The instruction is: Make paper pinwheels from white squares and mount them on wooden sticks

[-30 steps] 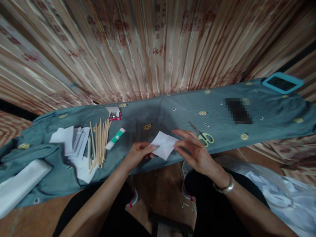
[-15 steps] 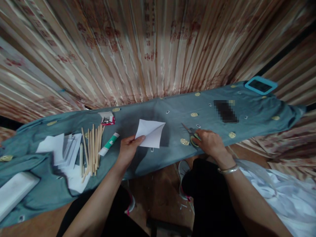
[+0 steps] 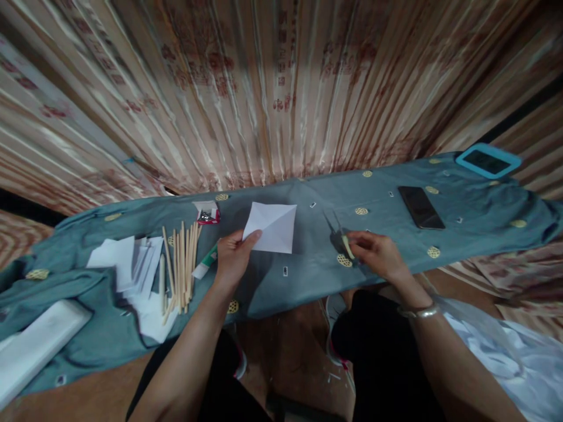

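A square sheet of white paper (image 3: 275, 230) with a diagonal crease is pinched at its left edge between the thumb and fingers of my left hand (image 3: 237, 251). My right hand (image 3: 376, 253) grips a pair of scissors (image 3: 347, 246) by the yellow-green handles. The blades point away from me, a little above the cloth, and look blurred. A gap of bare cloth separates the scissors from the paper. Just left of my left hand, and partly behind it, lies a green and white glue stick (image 3: 206, 262).
Left on the cloth-covered table (image 3: 308, 281) are thin wooden sticks (image 3: 182, 269), cut white papers (image 3: 141, 269), a small red and white box (image 3: 206, 213) and a white block (image 3: 44, 346). A phone (image 3: 421, 207) and a blue-framed device (image 3: 488, 160) lie right. A curtain (image 3: 246, 105) hangs behind.
The scissors have been lifted off the cloth and turned in my right hand. My left hand has tilted the paper, which looks flatter. The whole view has shifted slightly.
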A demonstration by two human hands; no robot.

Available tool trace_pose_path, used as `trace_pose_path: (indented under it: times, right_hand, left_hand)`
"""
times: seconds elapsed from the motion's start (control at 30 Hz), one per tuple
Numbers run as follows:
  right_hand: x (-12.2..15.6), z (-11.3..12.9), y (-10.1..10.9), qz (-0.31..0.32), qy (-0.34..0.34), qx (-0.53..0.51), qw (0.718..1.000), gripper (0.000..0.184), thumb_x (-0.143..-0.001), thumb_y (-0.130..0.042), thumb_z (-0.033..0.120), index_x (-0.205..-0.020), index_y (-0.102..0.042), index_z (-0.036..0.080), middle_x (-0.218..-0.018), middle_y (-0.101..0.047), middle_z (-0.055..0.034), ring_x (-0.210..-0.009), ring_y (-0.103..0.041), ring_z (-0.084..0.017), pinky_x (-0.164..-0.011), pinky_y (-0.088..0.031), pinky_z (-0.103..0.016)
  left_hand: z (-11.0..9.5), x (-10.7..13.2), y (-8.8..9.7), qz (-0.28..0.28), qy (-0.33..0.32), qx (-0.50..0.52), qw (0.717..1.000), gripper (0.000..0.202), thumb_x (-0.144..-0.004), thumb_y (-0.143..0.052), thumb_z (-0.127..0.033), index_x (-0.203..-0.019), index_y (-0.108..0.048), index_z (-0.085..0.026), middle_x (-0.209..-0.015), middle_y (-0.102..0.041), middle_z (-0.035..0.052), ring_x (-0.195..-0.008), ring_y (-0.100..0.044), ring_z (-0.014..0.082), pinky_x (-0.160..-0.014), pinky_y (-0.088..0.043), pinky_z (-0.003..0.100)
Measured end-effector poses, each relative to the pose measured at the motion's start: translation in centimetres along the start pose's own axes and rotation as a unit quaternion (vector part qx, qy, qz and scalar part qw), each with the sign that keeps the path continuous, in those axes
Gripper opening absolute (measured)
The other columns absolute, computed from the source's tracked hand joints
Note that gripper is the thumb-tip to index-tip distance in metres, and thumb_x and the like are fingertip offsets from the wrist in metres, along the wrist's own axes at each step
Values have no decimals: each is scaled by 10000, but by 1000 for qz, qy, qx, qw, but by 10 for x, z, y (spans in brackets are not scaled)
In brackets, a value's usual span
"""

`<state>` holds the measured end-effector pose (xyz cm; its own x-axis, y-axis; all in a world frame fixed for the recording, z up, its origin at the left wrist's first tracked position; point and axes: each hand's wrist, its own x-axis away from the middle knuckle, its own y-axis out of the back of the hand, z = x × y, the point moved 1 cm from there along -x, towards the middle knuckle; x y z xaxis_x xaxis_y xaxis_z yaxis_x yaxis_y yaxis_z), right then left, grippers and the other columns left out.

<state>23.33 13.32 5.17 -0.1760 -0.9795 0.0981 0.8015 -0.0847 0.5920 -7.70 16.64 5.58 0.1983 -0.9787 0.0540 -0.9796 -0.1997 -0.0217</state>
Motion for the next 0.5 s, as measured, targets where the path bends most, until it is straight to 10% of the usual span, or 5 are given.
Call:
trace_pose_path:
  times: [0.23,0.5]
  right_hand:
    - [7,33,-51,151,-120,-515,835,280,-625,-884,361,-803,-742,199,-753,-728,-8,-619,-630,-71,-542,-509,-121]
    - [19,50,-78,246,-169,-542,786,348,-612,-901,338,-872,-760,154,-750,-709,-20,-639,-625,-76,-554,-518,-109]
  left_hand:
    - [-3,-8,11,-30,-30,-34,999,282,-637,-799,-419,-614,-714,-151,-558,-625,-21,-531,-521,119,-538,-409,243]
    - [-6,-17,23,-52,-21,25,998,307,-632,-820,-448,-721,-770,-159,-647,-704,1,-599,-599,143,-610,-473,272]
